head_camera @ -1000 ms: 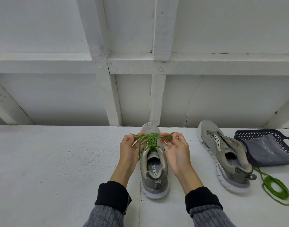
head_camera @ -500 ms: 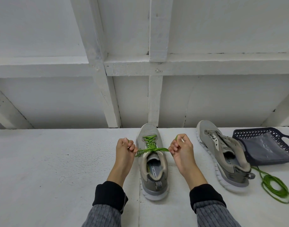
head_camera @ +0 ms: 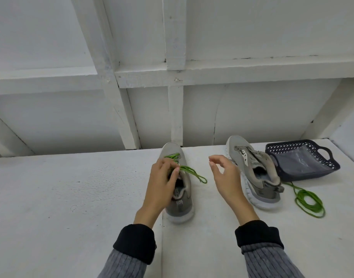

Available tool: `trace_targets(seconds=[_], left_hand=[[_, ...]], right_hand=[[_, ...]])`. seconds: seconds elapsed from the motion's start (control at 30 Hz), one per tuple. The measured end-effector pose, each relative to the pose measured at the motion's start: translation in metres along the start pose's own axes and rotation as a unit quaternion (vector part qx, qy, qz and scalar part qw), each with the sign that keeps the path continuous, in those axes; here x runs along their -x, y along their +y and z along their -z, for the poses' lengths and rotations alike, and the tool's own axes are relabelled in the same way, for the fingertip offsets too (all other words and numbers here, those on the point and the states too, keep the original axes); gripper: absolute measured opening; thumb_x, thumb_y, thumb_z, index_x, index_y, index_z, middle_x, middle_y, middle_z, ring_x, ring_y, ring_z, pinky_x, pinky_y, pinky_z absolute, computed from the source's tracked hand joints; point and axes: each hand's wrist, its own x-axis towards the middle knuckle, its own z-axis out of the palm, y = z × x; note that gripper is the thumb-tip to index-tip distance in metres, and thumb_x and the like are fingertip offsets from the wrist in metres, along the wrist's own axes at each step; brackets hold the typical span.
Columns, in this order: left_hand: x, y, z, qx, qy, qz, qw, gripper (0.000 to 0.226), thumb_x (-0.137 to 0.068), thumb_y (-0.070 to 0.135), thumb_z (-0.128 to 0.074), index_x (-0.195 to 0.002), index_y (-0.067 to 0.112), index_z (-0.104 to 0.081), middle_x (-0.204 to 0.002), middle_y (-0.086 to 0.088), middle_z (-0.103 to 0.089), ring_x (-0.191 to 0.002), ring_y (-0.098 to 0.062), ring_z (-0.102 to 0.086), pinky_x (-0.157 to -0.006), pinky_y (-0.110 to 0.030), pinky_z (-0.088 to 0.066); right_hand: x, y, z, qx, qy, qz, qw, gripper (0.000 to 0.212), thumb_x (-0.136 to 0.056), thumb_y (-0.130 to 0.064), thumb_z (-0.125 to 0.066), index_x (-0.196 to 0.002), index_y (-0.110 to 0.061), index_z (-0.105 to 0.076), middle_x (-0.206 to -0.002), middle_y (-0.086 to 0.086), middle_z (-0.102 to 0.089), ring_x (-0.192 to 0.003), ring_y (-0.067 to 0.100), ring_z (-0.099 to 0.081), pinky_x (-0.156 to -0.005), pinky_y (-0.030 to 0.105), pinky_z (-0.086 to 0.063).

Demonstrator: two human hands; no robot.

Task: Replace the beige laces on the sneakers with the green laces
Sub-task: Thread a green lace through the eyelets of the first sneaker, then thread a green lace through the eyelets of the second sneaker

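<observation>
A grey sneaker [head_camera: 179,185] stands toe-away on the white table [head_camera: 61,197], a green lace [head_camera: 189,171] threaded through its eyelets. The left hand [head_camera: 162,179] rests over the shoe's tongue and opening, its fingers [head_camera: 175,173] curled and pinching the lace near the top eyelets. From that pinch a free end of the lace trails off to the right, over the sneaker's side and down toward the table, ending in a small loop between the two hands.

The right hand [head_camera: 224,175] hovers just to the right of that loose end, clear of the lace, thumb and fingers loosely bent and apart, grasping nothing.

Directly behind and to the right of the right hand sits the second sneaker [head_camera: 254,171], also grey, angled with its toe away, its eyelets without a lace and its tongue pulled up. Near its heel, further right of the right hand, a second green lace [head_camera: 309,203] lies coiled on the table, one strand running up toward a dark perforated basket [head_camera: 304,157] that stands just beyond the second sneaker, lined with clear plastic.

Both forearms wear grey ribbed sleeves [head_camera: 270,259] with black cuffs [head_camera: 135,241]. A white-painted wall with timber framing [head_camera: 176,77] rises behind the table.
</observation>
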Motion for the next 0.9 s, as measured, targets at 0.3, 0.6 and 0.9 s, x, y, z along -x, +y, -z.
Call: trace_targets(seconds=[0.3,0.6,0.9], left_hand=[[0.060,0.005,-0.029,-0.213,0.018,0.031,0.976,0.040,-0.081,0.060,-0.063,-0.099,0.024,-0.061,-0.105,0.012,-0.054,-0.101,-0.014,-0.041,-0.080,-0.029,-0.045],[0.057,0.014,-0.011,-0.138,0.020,0.080,0.987,0.020,-0.081,0.017,-0.077,-0.093,0.010,-0.062,-0.107,0.006,-0.047,-0.097,-0.011,-0.029,-0.078,-0.024,-0.036],[0.062,-0.022,0.030,-0.129,0.064,0.146,0.979,0.030,-0.083,0.009,-0.074,-0.106,0.015,-0.054,-0.115,0.000,-0.044,-0.110,-0.021,-0.041,-0.088,-0.029,-0.040]], right_hand=[[0.020,0.039,0.076,0.344,0.034,0.014,0.938,0.030,-0.085,-0.016,-0.069,-0.112,-0.005,-0.062,-0.116,0.012,-0.062,-0.117,0.033,-0.051,-0.102,0.050,-0.038],[0.020,0.044,0.085,0.449,-0.022,0.015,0.893,0.039,-0.066,0.004,-0.078,-0.101,-0.004,-0.061,-0.081,0.009,-0.064,-0.079,0.028,-0.058,-0.095,0.041,-0.040],[0.025,0.018,0.026,0.437,-0.019,0.092,0.894,0.075,-0.073,-0.004,-0.072,-0.143,-0.011,-0.044,-0.070,0.000,-0.061,-0.071,0.018,-0.053,-0.102,0.037,-0.035]])
